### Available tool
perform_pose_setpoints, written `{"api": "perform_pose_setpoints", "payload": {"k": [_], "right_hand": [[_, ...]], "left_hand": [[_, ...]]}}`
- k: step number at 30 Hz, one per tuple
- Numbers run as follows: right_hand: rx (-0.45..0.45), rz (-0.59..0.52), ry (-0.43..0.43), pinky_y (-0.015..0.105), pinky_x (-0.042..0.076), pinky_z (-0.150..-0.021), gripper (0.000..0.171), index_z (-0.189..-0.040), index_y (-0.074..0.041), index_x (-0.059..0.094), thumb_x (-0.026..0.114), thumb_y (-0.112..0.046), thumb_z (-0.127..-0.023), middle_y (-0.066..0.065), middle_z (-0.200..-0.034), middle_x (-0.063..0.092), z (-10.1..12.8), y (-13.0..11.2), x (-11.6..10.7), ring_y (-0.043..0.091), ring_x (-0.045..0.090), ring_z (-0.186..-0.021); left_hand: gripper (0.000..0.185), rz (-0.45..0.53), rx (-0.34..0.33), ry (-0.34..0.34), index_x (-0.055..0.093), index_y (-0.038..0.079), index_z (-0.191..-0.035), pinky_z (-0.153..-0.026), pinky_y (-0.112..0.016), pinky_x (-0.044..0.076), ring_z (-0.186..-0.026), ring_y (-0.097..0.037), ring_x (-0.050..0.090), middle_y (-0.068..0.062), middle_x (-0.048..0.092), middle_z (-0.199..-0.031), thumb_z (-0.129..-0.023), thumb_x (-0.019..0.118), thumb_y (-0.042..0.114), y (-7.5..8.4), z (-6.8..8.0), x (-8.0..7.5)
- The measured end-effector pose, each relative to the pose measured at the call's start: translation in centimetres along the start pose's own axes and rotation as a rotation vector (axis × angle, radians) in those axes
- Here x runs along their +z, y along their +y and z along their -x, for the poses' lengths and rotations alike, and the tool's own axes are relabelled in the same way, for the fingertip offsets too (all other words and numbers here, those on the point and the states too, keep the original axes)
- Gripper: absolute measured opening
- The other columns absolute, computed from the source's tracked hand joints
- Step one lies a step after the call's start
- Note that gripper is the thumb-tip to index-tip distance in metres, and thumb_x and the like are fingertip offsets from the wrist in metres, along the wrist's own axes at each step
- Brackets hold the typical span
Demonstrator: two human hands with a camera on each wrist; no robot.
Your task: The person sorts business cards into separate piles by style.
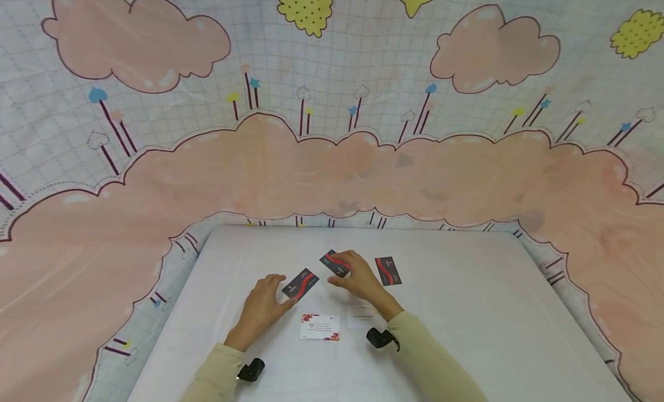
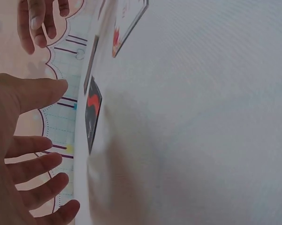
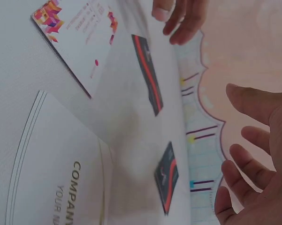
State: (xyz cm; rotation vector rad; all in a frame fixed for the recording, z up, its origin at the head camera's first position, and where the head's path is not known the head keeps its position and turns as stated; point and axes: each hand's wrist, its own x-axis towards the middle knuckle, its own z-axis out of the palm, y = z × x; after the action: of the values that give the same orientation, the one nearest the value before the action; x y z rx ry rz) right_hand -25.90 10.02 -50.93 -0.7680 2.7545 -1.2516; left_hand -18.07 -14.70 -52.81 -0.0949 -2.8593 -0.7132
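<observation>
Between left hand (image 1: 260, 305) and right hand (image 1: 360, 278): dark-grey, red-waved rectangular card (image 1: 301, 284) obstructs.
Right of right hand: matching dark-grey, red-waved card (image 1: 388, 271), then open white surface (image 1: 467, 298).
Left of left hand: free passage.

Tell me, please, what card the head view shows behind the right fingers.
Part of a black rectangular card with a red wavy stripe shows; the rest is hidden behind the right hand.

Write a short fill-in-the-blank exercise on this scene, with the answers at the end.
1. In the head view, ____ dark cards lie on the white table.
2. The wavy stripe across each of them is ____.
3. In the head view, the right hand partly hides the ____ one of the dark cards.
4. In the right wrist view, the large word on the lower white card is "____".

Missing words: three; red; middle; COMPANY.
</observation>
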Motion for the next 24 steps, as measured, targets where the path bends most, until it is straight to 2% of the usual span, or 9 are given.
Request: {"api": "perform_pose_setpoints", "payload": {"k": [6, 9, 14, 18, 24], "right_hand": [[0.052, 0.085, -0.040, 0.048, 0.046, -0.104, 0.065, -0.135, -0.006, 0.058, 0.082, -0.029, -0.079, 0.012, -0.129, 0.058, -1.3, 0.0, 1.7, 0.031, 0.055, -0.121], [0.045, 0.102, -0.058, 0.049, 0.046, -0.103, 0.063, -0.133, -0.008, 0.060, 0.083, -0.029, -0.078, 0.012, -0.128, 0.059, -1.8, 0.1, 2.5, 0.031, 0.055, -0.119], [0.017, 0.159, -0.088, 0.048, 0.046, -0.101, 0.057, -0.128, -0.015, 0.064, 0.084, -0.029, -0.077, 0.010, -0.123, 0.061, -2.6, 0.3, 3.7, 0.029, 0.058, -0.115], [0.029, 0.201, -0.103, 0.047, 0.046, -0.100, 0.056, -0.128, -0.017, 0.064, 0.083, -0.031, -0.077, 0.008, -0.123, 0.062, -2.8, 0.4, 4.4, 0.026, 0.059, -0.113], [0.081, 0.189, -0.115, 0.050, 0.040, -0.109, 0.055, -0.128, -0.018, 0.064, 0.082, -0.031, -0.078, 0.011, -0.135, 0.058, -2.9, 0.3, 5.2, 0.030, 0.053, -0.126]], "left_hand": [[0.066, -0.028, -0.054, -0.054, 0.060, -0.001, -0.128, -0.098, -0.054, 0.047, -0.120, -0.038, 0.056, -0.020, 0.060, -0.131, -0.077, 0.082, 0.033, -0.5, -0.4, 0.7], [0.065, -0.044, -0.068, -0.069, 0.061, -0.001, -0.127, -0.095, -0.055, 0.048, -0.118, -0.037, 0.057, -0.019, 0.061, -0.130, -0.077, 0.081, 0.036, -0.6, -0.6, 0.9], [0.065, -0.080, -0.059, -0.075, 0.062, -0.001, -0.124, -0.088, -0.055, 0.047, -0.115, -0.037, 0.057, -0.018, 0.062, -0.127, -0.076, 0.081, 0.039, -0.6, -0.7, 1.2], [0.065, -0.102, -0.051, -0.063, 0.065, 0.000, -0.121, -0.085, -0.054, 0.045, -0.114, -0.036, 0.055, -0.016, 0.063, -0.124, -0.074, 0.082, 0.041, -0.6, -0.7, 1.6], [0.062, -0.111, -0.053, -0.047, 0.067, 0.000, -0.117, -0.084, -0.055, 0.045, -0.112, -0.036, 0.055, -0.015, 0.062, -0.122, -0.073, 0.083, 0.041, -0.5, -0.8, 1.9]]}}
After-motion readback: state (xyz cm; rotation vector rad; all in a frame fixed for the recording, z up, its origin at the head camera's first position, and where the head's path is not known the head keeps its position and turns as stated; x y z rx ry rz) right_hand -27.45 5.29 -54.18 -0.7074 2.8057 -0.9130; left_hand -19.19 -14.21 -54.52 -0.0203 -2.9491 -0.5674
